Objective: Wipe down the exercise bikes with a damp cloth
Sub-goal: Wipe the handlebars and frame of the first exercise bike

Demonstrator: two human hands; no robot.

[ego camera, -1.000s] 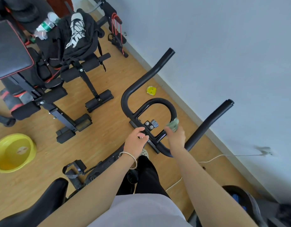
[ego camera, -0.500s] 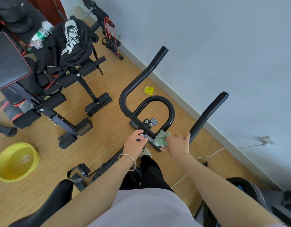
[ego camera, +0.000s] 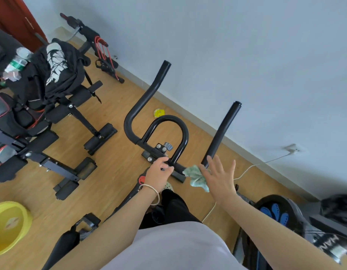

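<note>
The black exercise bike handlebar [ego camera: 165, 120] stands in front of me, with an inner loop and two long horns reaching toward the wall. My left hand [ego camera: 159, 172] grips the bar's centre by the bolted clamp. My right hand [ego camera: 220, 178] is at the base of the right horn [ego camera: 221, 133], fingers straight and spread. The pale green damp cloth [ego camera: 196, 178] hangs crumpled against the thumb side of that hand, over the bar's lower right bend. My thumb is hidden by the cloth.
A black weight bench [ego camera: 51, 133] with a dark garment [ego camera: 57, 69] and a water bottle [ego camera: 16, 63] stands left. A yellow basin [ego camera: 8, 225] sits on the wood floor at lower left. A white cable [ego camera: 246, 170] runs to the wall; another machine [ego camera: 276, 211] is lower right.
My right hand slid with the cloth from the inner loop down to the base of the right horn, and its fingers spread open. My left hand kept its grip on the centre.
</note>
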